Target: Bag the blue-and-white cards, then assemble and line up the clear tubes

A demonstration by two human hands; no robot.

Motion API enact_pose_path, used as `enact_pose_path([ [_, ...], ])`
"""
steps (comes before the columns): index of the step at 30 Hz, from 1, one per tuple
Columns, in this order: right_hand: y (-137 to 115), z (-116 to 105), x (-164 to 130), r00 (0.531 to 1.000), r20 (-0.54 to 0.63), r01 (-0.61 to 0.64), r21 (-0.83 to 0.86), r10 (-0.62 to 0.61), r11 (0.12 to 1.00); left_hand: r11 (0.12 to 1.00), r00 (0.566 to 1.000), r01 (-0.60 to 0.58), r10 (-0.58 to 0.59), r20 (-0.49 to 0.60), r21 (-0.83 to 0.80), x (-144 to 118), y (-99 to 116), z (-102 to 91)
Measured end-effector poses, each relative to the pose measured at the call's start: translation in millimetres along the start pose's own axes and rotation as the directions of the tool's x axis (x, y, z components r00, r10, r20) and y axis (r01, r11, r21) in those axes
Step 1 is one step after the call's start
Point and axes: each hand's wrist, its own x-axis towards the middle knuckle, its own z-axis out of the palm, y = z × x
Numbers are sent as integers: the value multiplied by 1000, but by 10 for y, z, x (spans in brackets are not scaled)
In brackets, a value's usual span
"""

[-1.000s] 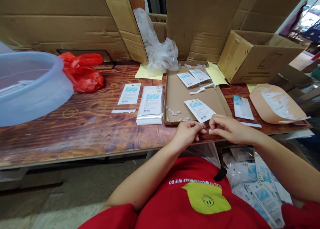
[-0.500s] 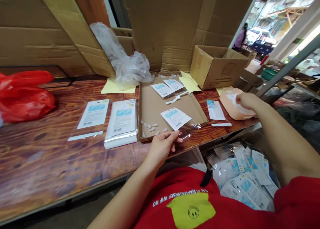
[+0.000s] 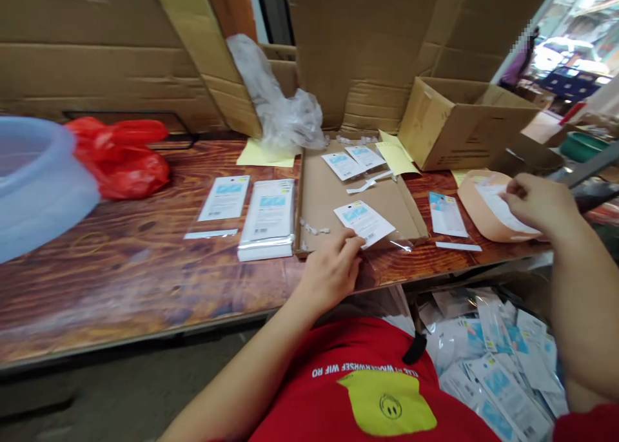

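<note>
The left hand [image 3: 331, 271] is out in front of the body, near the middle. Its back faces up, and its fingers [image 3: 352, 241] bend down with the tips pressed flat. The thumb is tucked to the side. The left arm is bare and runs up from the bottom toward the hand, with the wrist straight.

The right hand [image 3: 536, 203] is far out to the right side, well apart from the left. Its fingers curl in, and the tips pinch close together. The right arm is bare too, bent at the elbow, coming up along the right edge.
</note>
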Motion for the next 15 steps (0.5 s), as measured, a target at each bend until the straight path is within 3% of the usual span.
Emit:
enact_pose_path([
  [4, 75, 74, 22, 1000, 23, -24, 252, 19, 968, 994, 995, -85, 89, -52, 69, 5, -71, 118],
  [9, 282, 76, 64, 999, 37, -22, 531, 2, 847, 990, 983, -126, 132, -130, 57, 23, -103, 120],
  [12, 330, 120, 177, 997, 74, -31, 563, -13, 826, 985, 973, -152, 164, -161, 85, 61, -57, 84],
  [15, 311, 194, 320, 997, 60, 18, 498, -55, 867, 977, 963, -171, 194, -186, 131, 94, -4, 64],
])
